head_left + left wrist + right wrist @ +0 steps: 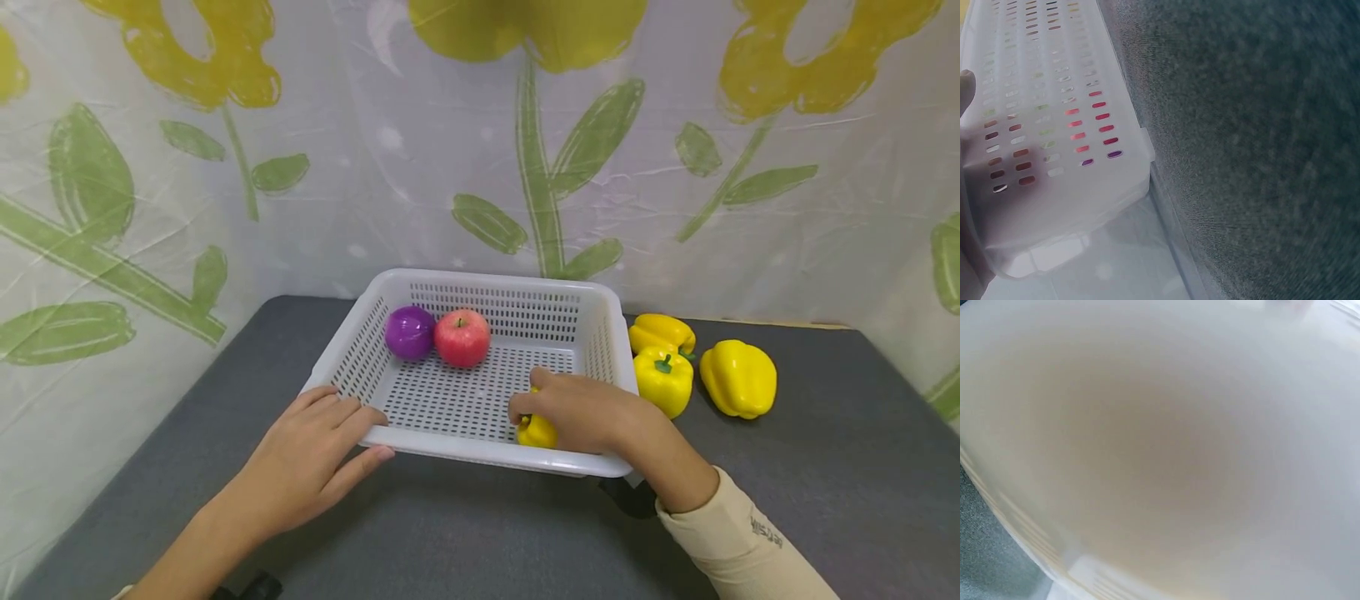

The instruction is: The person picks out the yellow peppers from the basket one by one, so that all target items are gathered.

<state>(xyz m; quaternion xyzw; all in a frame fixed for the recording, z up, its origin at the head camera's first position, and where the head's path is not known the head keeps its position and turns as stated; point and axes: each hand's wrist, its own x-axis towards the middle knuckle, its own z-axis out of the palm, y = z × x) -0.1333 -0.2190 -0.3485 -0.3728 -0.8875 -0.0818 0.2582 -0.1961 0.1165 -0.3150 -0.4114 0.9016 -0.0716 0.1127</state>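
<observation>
A white slotted plastic basket (465, 444) stands on the dark table. My left hand (311, 446) grips its near left corner, fingers over the rim and thumb outside below it. My right hand (588, 408) reaches over the near right rim and holds a yellow bell pepper (537, 433) low inside the basket; the hand covers much of the pepper. Toward the basket's back left, a shiny purple round thing (410, 333) lies beside a red apple (462, 340). In the left wrist view, the basket's outer wall (1054, 219) shows red and purple through its slots. Pale, blurred plastic fills the right wrist view.
Outside the basket's right side are a yellow bell pepper (664, 383), another one (660, 332) behind it, and a larger one (738, 379) farther right. A flower-printed cloth (337, 208) hangs behind the dark table (465, 533).
</observation>
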